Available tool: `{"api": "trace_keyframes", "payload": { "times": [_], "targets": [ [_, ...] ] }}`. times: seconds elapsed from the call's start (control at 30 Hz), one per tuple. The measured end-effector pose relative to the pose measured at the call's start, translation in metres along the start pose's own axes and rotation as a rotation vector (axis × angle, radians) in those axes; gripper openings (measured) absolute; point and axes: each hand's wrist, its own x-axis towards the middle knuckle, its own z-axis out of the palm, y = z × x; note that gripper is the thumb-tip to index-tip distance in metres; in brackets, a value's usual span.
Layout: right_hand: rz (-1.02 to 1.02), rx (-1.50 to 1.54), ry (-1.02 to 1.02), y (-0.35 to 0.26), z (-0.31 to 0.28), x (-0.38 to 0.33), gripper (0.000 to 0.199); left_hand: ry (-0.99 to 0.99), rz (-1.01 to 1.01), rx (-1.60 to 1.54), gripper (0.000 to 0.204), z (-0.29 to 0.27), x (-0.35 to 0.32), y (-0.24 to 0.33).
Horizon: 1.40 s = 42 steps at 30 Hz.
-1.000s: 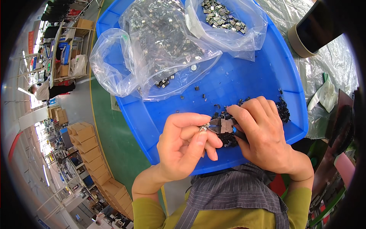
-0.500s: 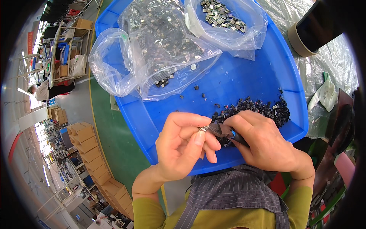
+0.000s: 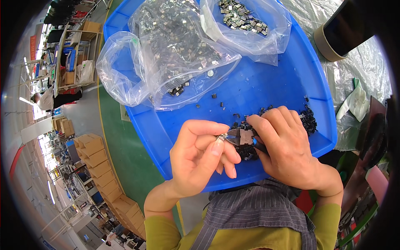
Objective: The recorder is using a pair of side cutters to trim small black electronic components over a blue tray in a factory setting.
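We have the tray (image 3: 266, 79) as the largest item: blue, taking up the middle of the view, no shift that we can see
On its far half we log two clear bags, the left bag (image 3: 218, 77) and the right bag (image 3: 276, 46), both holding small metal pieces; we see no real change there
We note the right hand (image 3: 287, 150) wrapped around the pliers, knuckles higher than half a second ago and now covering more of the heap (image 3: 309, 121) of black bits behind it
We note the left hand (image 3: 196, 154) in almost the same place, thumb and index finger pinching the part, other fingers loosely curled
The pliers (image 3: 246, 137) have rolled: the flat of the head, dark half a second ago, now shows bright; we cannot tell whether the tips are parted or closed
We judge from this that the tool is being re-angled while the part is kept steady
Their long axis runs from the handles in the right palm, up and leftward; tips point left, at the part
The part (image 3: 221, 136), tiny and shiny, sits between the left fingertips above the tray's near side; its exposed end faces right, toward the tips; its long axis is too small for us to tell
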Motion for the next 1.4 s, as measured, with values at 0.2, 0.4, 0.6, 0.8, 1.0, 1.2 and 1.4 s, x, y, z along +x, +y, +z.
{"api": "trace_keyframes", "payload": {
  "times": [0.2, 0.4, 0.6, 0.8, 1.0, 1.2, 1.4],
  "targets": [
    [-0.008, -0.010, -0.016, 0.0002, -0.0005, -0.0004, 0.052, -0.003, 0.007, 0.028, 0.023, -0.0012, -0.0007, -0.0014],
    [-0.006, -0.052, -0.024, -0.0001, 0.0017, -0.0018, 0.048, 0.005, 0.015, 0.068, 0.022, -0.0010, -0.0005, -0.0020],
    [-0.005, -0.010, -0.038, -0.0002, -0.0011, -0.0009, 0.033, 0.001, 0.040, 0.098, 0.021, 0.0001, -0.0008, -0.0022],
    [0.057, 0.272, -0.205, 0.0028, -0.0041, -0.0003, 0.027, -0.013, 0.034, 0.082, 0.021, -0.0018, 0.0000, -0.0026],
    [0.039, 0.269, -0.180, 0.0029, -0.0027, -0.0007, 0.032, -0.010, 0.027, 0.067, 0.022, -0.0014, 0.0004, -0.0022],
    [0.016, 0.025, -0.034, 0.0000, 0.0008, -0.0009, 0.042, -0.001, 0.100, 0.116, 0.025, 0.0003, -0.0002, -0.0077],
    [0.010, -0.011, -0.015, -0.0004, 0.0023, -0.0009, 0.042, -0.023, 0.140, 0.125, 0.026, 0.0007, -0.0009, -0.0093]
  ]
}}
